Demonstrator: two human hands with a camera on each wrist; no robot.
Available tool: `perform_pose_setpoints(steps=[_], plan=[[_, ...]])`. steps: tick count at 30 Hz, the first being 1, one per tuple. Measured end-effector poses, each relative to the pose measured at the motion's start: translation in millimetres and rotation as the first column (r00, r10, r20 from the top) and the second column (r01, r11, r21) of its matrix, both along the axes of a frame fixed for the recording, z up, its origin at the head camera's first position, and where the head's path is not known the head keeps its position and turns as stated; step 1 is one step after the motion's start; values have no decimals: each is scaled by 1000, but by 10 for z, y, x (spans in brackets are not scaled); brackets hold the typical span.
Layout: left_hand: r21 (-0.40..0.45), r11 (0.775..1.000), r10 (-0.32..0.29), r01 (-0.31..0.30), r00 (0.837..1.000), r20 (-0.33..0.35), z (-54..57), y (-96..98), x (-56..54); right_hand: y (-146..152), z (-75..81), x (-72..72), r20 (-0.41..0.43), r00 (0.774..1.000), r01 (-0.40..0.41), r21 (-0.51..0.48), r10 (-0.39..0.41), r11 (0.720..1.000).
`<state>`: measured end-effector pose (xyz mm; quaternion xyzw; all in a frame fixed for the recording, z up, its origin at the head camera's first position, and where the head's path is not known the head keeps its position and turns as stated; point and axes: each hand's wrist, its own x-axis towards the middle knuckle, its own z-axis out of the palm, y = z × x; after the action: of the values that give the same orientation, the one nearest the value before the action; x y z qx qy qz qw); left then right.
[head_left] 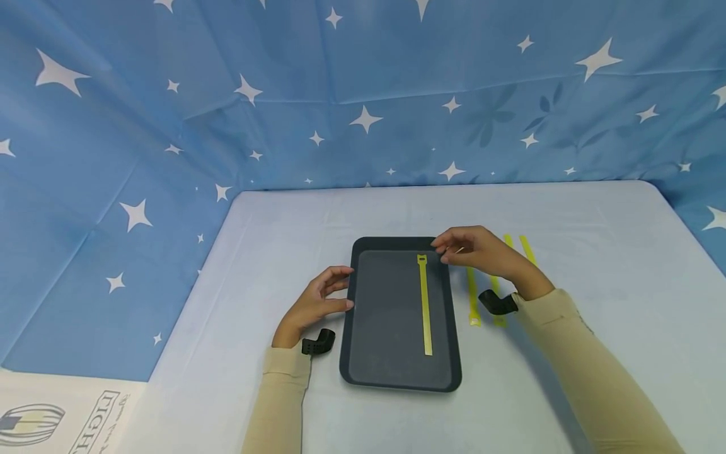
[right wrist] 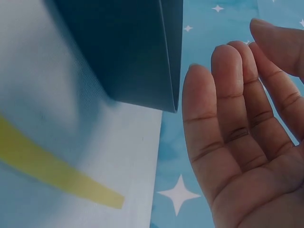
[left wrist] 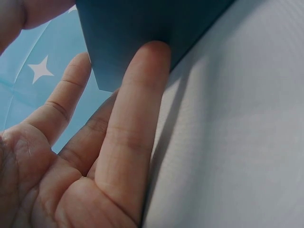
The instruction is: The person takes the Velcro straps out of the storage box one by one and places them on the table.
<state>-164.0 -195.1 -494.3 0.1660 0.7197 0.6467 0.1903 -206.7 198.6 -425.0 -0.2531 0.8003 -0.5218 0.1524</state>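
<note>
A dark grey rectangular tray (head_left: 386, 315) lies on the white-covered table. One yellow cable strap (head_left: 425, 309) with a slotted head lies lengthwise in its right half. My left hand (head_left: 319, 299) touches the tray's left side with loosely bent fingers; in the left wrist view a fingertip (left wrist: 154, 54) rests against the dark outer wall. My right hand (head_left: 479, 252) hovers by the tray's far right corner, its fingers loosely bent and nothing seen between them. In the right wrist view this hand (right wrist: 251, 128) is apart from the tray wall (right wrist: 128, 57).
Several more yellow straps (head_left: 473, 299) lie on the table right of the tray, partly hidden beneath my right hand and wrist. A blue star-patterned curtain (head_left: 363, 94) hangs behind the table and along its left side. Printed cloth (head_left: 68, 410) shows at the lower left.
</note>
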Motion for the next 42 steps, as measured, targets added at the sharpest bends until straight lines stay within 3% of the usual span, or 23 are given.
perform_pose_setpoints(steps=[11, 17, 26, 32, 37, 42], plan=[[-10, 1000, 4, -4, 1000, 4, 28, -13, -3, -82, -56, -118, 66, 994, -90, 3, 90, 996], [-8, 1000, 5, -5, 1000, 7, 41, -18, -7, -114, -53, -182, 86, 978, -192, 17, 190, 981], [-5, 1000, 2, -2, 1000, -3, 36, -33, -16, -210, 12, -289, 61, 925, -380, 110, 376, 918], [-10, 1000, 1, -1, 1000, -2, 44, -45, -19, -317, -2, -364, 64, 892, -452, 157, 448, 878], [-13, 1000, 5, -5, 1000, 5, 49, -35, -24, -419, -20, -411, 88, 852, -523, 197, 517, 829], [-7, 1000, 2, -2, 1000, 21, 54, -7, -19, -506, -37, -452, 147, 827, -562, 244, 543, 790]])
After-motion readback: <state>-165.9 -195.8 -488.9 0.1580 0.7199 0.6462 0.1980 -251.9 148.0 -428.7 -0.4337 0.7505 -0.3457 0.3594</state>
